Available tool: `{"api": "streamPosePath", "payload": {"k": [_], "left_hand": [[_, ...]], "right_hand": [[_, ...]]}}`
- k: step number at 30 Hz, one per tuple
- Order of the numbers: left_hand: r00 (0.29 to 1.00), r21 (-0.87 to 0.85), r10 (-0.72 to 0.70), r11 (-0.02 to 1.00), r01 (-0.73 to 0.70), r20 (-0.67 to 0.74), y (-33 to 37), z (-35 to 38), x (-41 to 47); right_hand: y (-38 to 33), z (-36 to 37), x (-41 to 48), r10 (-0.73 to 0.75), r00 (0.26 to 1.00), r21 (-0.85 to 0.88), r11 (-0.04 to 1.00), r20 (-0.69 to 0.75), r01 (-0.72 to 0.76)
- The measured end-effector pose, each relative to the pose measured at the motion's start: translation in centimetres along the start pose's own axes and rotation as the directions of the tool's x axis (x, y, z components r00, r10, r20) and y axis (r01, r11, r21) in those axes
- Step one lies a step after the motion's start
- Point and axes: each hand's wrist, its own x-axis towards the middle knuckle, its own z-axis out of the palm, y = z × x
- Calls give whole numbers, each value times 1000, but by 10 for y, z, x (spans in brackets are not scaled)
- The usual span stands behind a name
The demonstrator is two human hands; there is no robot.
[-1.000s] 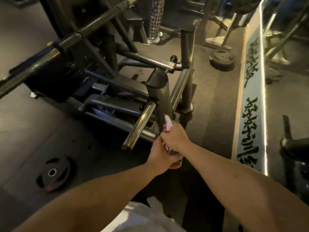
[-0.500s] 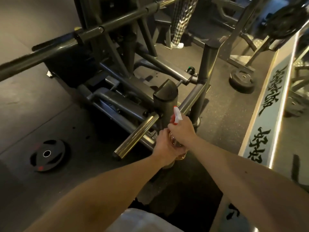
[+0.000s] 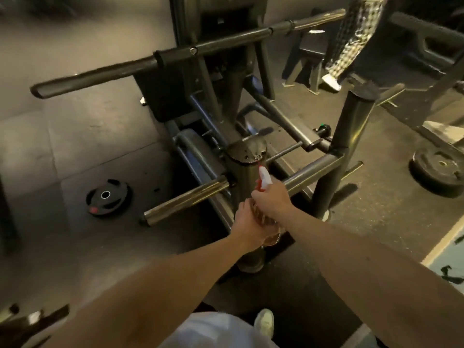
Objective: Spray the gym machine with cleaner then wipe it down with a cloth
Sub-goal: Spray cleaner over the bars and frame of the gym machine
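Before the gym machine [image 3: 352, 126]: spray bottle [image 3: 265, 177], neck gripped by your right hand [image 3: 272, 199], body clasped in your left hand [image 3: 247, 222]; nozzle just beside the capped post [image 3: 247, 153].

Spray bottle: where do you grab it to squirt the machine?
Round the narrow neck of the spray bottle, from behind, as the right hand does: the white nozzle points away at the machine's post, and the red trigger sits at the front. The left hand steadies the body.

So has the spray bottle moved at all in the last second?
Yes. The spray bottle has risen alongside the machine's upright post, so its nozzle is now nearer the cap on top.
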Motion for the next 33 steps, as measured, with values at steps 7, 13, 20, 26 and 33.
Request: {"api": "streamPosePath", "payload": {"k": [7, 13, 20, 26, 33], "left_hand": [[995, -7, -86, 996, 86, -46, -11, 56, -35], [985, 14, -164, 986, 165, -61, -54, 85, -34], [980, 97, -200, 975, 199, 5, -118, 115, -26], [973, 166, -229, 961, 222, 21, -171, 135, -14], [910, 189, -379, 919, 347, 171, -241, 159, 10]], "right_hand": [[63, -3, -15, -24, 997, 28, 999, 69, 22], [108, 23, -10, 31, 993, 22, 999, 115, -34], [164, 63, -7, 112, 986, 100, 987, 121, -125], [208, 104, 5, 172, 981, 101, 978, 86, -180], [260, 151, 22, 254, 962, 163, 949, 103, -268]]}}
